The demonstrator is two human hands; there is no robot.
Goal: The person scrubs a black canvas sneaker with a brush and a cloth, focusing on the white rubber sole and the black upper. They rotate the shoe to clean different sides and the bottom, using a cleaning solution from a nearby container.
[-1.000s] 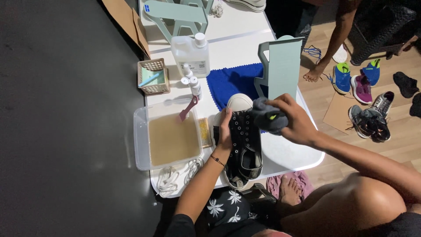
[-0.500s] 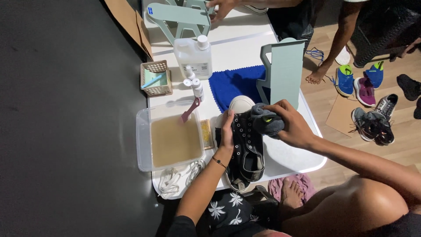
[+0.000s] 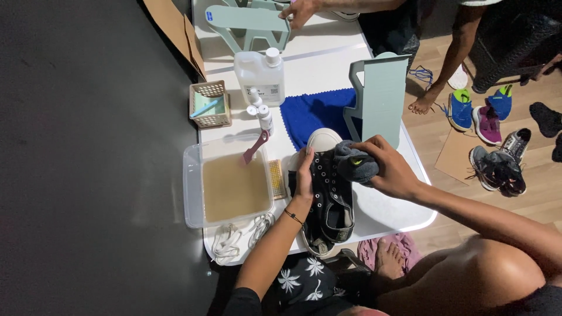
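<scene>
The left hand (image 3: 304,175) is lying flat against the side of a black sneaker (image 3: 331,196), fingers together and steadying it near the near edge of the white surface (image 3: 328,64). The right hand (image 3: 389,169) is clamping a crumpled grey cloth (image 3: 356,165) in its grip and pressing it onto the sneaker's upper, close to the white toe cap. A clear tub of murky water (image 3: 231,187) is sitting just beside the shoe toward the left edge, with white laces (image 3: 234,237) lying at the near left corner. A blue towel (image 3: 313,114) is spreading out beyond the toe.
</scene>
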